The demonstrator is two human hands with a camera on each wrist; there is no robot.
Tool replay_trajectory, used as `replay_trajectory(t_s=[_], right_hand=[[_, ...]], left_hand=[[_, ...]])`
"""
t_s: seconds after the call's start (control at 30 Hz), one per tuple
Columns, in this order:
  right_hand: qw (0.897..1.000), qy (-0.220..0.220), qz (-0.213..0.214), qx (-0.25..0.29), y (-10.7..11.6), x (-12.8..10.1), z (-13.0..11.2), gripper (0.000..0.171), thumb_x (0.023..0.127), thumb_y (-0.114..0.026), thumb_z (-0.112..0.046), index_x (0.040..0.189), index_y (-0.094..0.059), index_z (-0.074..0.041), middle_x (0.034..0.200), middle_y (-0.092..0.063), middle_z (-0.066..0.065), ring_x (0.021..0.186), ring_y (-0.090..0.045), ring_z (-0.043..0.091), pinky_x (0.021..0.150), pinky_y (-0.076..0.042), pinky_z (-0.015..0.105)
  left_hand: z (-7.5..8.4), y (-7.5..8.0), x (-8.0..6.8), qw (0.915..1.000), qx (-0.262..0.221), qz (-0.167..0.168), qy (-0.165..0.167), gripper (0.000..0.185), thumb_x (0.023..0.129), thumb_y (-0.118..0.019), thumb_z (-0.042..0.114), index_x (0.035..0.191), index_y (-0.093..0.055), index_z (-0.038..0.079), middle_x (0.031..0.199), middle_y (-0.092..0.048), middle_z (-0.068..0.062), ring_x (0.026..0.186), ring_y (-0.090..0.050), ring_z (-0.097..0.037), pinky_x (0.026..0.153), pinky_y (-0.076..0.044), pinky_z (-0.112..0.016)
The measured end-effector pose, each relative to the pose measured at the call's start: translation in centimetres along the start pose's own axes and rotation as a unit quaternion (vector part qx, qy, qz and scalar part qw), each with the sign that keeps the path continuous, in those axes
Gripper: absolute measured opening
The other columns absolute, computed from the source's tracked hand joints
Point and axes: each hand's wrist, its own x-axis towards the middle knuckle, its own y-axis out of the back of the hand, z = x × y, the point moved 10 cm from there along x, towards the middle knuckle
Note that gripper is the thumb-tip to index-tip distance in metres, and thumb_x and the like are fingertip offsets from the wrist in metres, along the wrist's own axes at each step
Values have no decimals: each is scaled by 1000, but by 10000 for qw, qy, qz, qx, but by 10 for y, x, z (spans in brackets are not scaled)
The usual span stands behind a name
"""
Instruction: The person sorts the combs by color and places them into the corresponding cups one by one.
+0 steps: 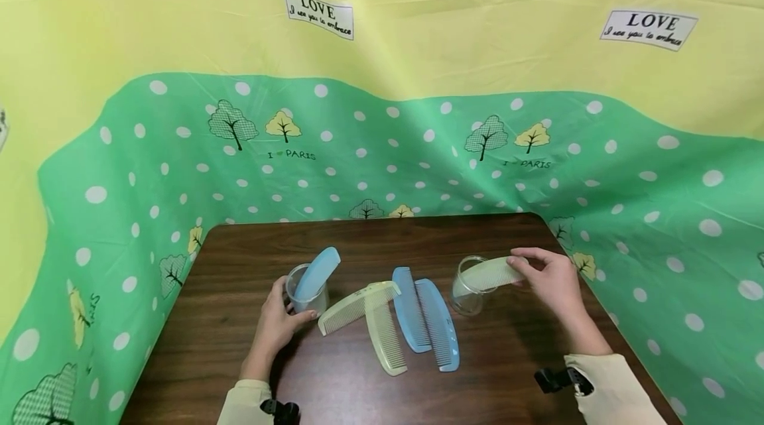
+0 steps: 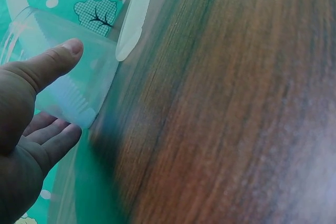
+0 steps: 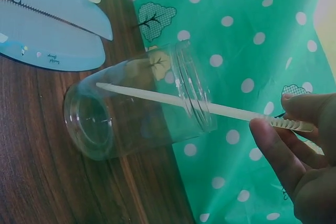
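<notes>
Ribbed cream comb [image 1: 492, 273] in clear jar [image 1: 467, 294], R hand [image 1: 552, 279] pinching, wood-grain table [image 1: 358, 385].

A dark wooden table [image 1: 370, 385] is seen bearing two clear jars, the left jar [image 1: 307, 294] and the right jar [image 1: 467, 286], with two cream combs [image 1: 365, 313] crossed between them just beside two blue combs [image 1: 428, 319] laid side by side.
</notes>
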Motion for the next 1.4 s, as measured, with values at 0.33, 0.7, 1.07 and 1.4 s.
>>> replay_trajectory(t_s=[0.33, 0.7, 1.07, 1.4], right_hand=[[9998, -150, -138, -39, -9, 7, 9, 38, 97, -72, -38, 119, -76, -8, 116, -74, 23, 64, -75, 26, 52, -60, 27], [9993, -276, -238, 71, -15, 11, 17, 43, 96, -73, -44, 120, -76, -8, 118, -73, 23, 58, -73, 12, 54, -62, 29], [9992, -5, -77, -402, -5, 15, 9, 41, 94, -74, -45, 115, -78, -11, 112, -76, 16, 68, -64, -7, 57, -57, 23], [9962, 358, 87, -793, 9, 11, -14, 38, 94, -74, -45, 116, -78, -14, 116, -75, 14, 101, -68, 25, 66, -50, 18]], left_hand=[[2, 0, 1, 10000, -50, -19, 14, 100, 75, -93, 13, 154, -33, 4, 150, -47, -25, 140, -48, -42, 108, -54, -50], [-1, -1, 1, 10000, -56, -21, 47, 100, 74, -94, 14, 153, -33, 4, 150, -47, -25, 140, -48, -41, 109, -54, -49], [1, 0, 1, 10000, -25, -18, 48, 101, 74, -94, 15, 154, -33, 4, 151, -47, -25, 140, -47, -41, 109, -54, -49], [0, -1, 1, 9999, -74, -64, 79, 100, 76, -93, 15, 154, -32, 5, 152, -46, -24, 141, -46, -41, 110, -52, -50]])
